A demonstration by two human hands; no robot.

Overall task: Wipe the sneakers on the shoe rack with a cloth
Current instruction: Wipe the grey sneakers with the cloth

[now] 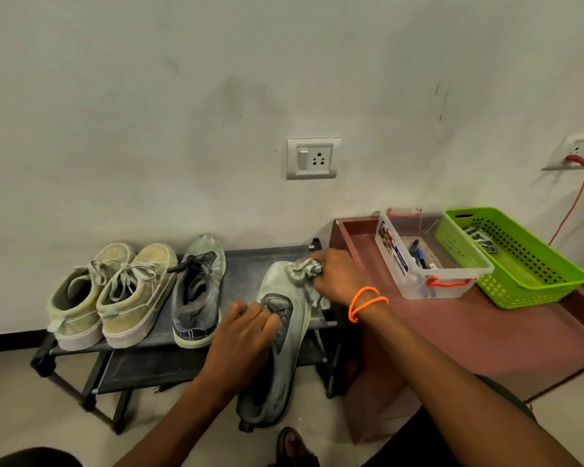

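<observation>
On the left of the black fabric-shelved shoe rack (250, 261) stand a pair of beige canvas lace-up sneakers (115, 294), heels outward, and just beside them a single grey lace-up sneaker (198, 291), all parked upright, apparently out of the way. Next along, the left hand (246, 338) grips the second grey sneaker (282, 348) at its middle, fingers curled over the sole, holding it sole-up and tilted off the rack's front edge; this likely steadies it and turns the toe towards the cloth. At that toe the right hand (334, 278), orange bands at the wrist, clenches a crumpled grey cloth (304, 269) and presses it against the shoe. Right of the rack, a low reddish-brown table (452, 332) carries a clear plastic box (429, 264) of pens and a green perforated plastic basket (520, 261). Behind everything runs a scuffed white wall (149, 112) with a switch socket (312, 158); the floor is pale.
</observation>
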